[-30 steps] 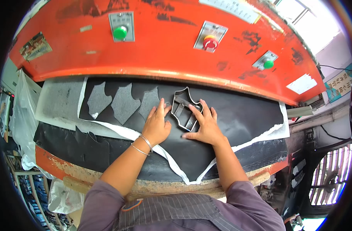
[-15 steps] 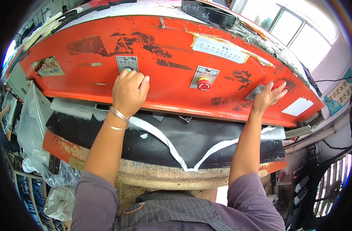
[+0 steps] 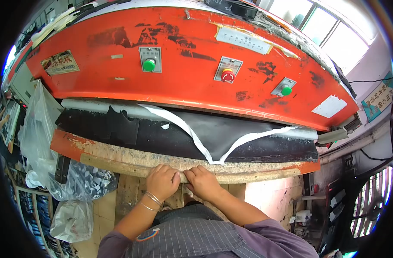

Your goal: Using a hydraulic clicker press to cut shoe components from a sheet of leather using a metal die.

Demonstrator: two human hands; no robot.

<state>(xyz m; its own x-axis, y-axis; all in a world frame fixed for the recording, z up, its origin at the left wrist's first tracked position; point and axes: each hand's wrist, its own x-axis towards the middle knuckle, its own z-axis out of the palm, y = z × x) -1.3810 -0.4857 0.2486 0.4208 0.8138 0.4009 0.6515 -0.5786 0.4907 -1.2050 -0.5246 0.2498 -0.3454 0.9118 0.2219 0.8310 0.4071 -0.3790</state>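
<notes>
My left hand (image 3: 161,182) and my right hand (image 3: 201,182) are side by side at the front of a large orange press. Their fingers curl over the worn wooden edge (image 3: 119,165) of its bed. Behind that edge lies a black sheet (image 3: 213,129), which reaches back under the press head (image 3: 102,81). A white strip (image 3: 185,129) forms a V across the sheet, its point near the wooden edge. On the front panel are a left green button (image 3: 149,65), a red mushroom button (image 3: 227,75) and a right green button (image 3: 286,90), all untouched.
Clear plastic bags (image 3: 41,124) hang at the left, one with dark scraps. A white bag (image 3: 71,221) stands on the floor below. Pipes (image 3: 351,144) run along the right wall near a black fan-like frame (image 3: 364,206). A black ring-shaped piece (image 3: 233,7) rests atop the press.
Both hands have come down from the press panel to the wooden edge. The left had been at the left green button, the right open beside the right one. Both buttons now show.
</notes>
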